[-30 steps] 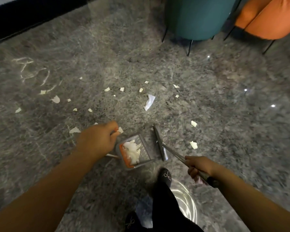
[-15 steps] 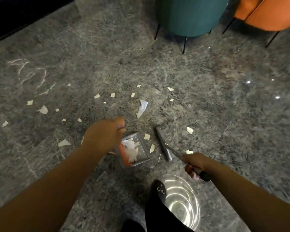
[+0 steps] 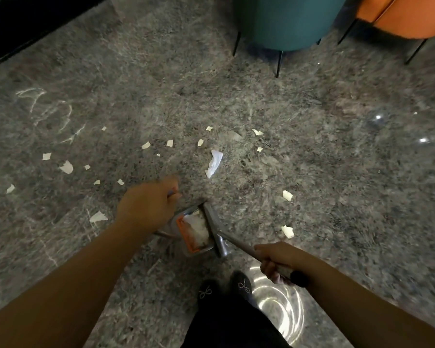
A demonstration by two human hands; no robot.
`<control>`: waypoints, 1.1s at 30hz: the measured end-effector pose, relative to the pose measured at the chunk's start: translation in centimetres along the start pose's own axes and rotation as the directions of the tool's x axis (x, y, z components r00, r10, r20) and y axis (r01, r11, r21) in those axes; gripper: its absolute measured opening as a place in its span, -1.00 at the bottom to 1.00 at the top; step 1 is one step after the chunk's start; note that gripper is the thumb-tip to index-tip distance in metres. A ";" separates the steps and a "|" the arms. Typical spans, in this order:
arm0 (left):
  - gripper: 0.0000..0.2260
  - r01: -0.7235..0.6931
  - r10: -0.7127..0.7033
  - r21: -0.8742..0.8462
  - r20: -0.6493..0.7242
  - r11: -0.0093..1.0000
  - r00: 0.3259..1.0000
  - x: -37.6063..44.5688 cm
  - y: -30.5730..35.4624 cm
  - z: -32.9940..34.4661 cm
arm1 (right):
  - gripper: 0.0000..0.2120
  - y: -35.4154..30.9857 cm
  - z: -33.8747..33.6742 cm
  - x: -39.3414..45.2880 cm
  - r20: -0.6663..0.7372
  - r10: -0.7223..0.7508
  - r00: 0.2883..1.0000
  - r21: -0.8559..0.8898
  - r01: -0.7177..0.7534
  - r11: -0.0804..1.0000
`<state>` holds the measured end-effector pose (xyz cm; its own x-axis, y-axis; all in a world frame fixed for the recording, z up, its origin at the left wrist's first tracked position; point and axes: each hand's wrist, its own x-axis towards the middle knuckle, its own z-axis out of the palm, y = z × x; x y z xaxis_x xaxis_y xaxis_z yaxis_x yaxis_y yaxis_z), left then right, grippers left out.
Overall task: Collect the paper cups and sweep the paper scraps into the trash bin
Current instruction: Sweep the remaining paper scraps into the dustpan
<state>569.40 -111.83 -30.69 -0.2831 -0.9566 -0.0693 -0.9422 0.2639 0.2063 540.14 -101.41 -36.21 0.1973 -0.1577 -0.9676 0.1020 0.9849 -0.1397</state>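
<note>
- Scraps now bunched white inside dustpan [image 3: 194,229], just right of left hand [image 3: 146,209]; half a second ago two pieces lay loose between pan and broom head.
- Broom head [image 3: 215,229] has closed in, touching the pan's open edge; that sweep looks finished.
- Left hand curled around the pan's handle; right hand [image 3: 278,259] clamped on broom handle [image 3: 241,247].
- Paper scraps [image 3: 214,163] lie scattered beyond both hands, so much is left.
- No paper cups visible. Steel trash bin [image 3: 281,307] partly hidden by legs. Left fingers blurred.
</note>
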 end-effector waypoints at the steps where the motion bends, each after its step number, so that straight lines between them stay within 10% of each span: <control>1: -0.84 -0.002 0.002 -0.015 0.010 1.000 1.000 0.0 -0.1 -0.1 | -0.86 0.2 0.0 -0.4 -0.006 -0.017 1.000 0.013 0.017 1.000; 8: -0.87 -0.018 0.028 -0.091 0.105 0.996 0.994 0.4 -0.8 -1.7 | -0.56 2.3 -0.4 -3.2 -0.112 -0.105 0.988 0.068 0.113 0.991; 20: -0.84 -0.434 0.434 0.028 0.012 0.901 0.901 4.1 7.3 -2.5 | -0.78 5.1 -5.7 -5.7 -0.270 -0.224 0.937 0.308 0.304 0.902; 33: -0.87 -0.517 0.511 0.052 0.098 0.854 0.854 12.2 21.3 1.7 | -0.79 3.6 -21.0 -3.8 -0.318 -0.105 0.942 0.391 0.231 0.891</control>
<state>545.53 -117.63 -28.81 -0.7410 -0.6697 -0.0496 -0.6676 0.7268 0.1616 519.34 -95.73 -37.49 -0.1353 -0.2293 -0.9639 0.5174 0.8133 -0.2661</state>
